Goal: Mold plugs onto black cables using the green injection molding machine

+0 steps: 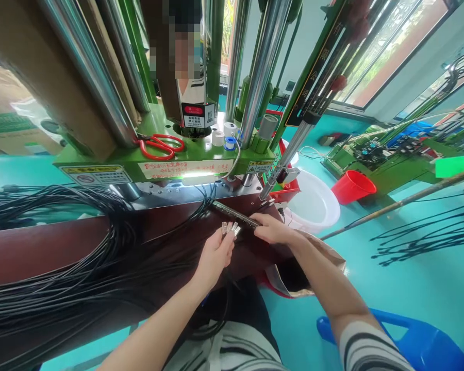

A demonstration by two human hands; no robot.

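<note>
Metal terminals (229,229) in left hand (215,256); slotted bar (232,214) beside, under right hand (272,230)

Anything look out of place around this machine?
Red-handled scissors lie loose on the green bed of the vertical molding machine, beside a steel column, which seems an odd spot for a tool. A heavy bundle of black cables also sprawls across the machine's front.
</note>
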